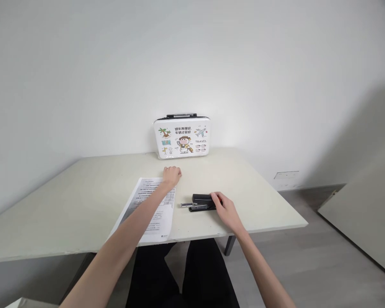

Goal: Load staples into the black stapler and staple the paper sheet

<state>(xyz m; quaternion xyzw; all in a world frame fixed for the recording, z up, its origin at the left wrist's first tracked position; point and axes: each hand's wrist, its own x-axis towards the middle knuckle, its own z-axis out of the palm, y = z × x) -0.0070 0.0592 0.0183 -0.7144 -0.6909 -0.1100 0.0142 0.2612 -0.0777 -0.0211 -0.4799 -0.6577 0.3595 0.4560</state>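
My right hand [225,209] is wrapped round the rear of a black stapler [202,200], which lies on the table with its front to the left. A metal magazine piece [186,205] sticks out from the stapler's front. My left hand [172,176] rests with curled fingers at the top right corner of the printed paper [152,222]. What is under its fingers, if anything, is hidden. My left forearm crosses the paper and covers part of the text. The sheet lies flat, with its lower edge near the table's front edge.
A white case [183,137] with cartoon prints and a black handle stands upright against the wall at the back of the pale table [64,192]. The table's right corner [303,223] ends above a grey floor. A white panel [365,214] stands at the far right.
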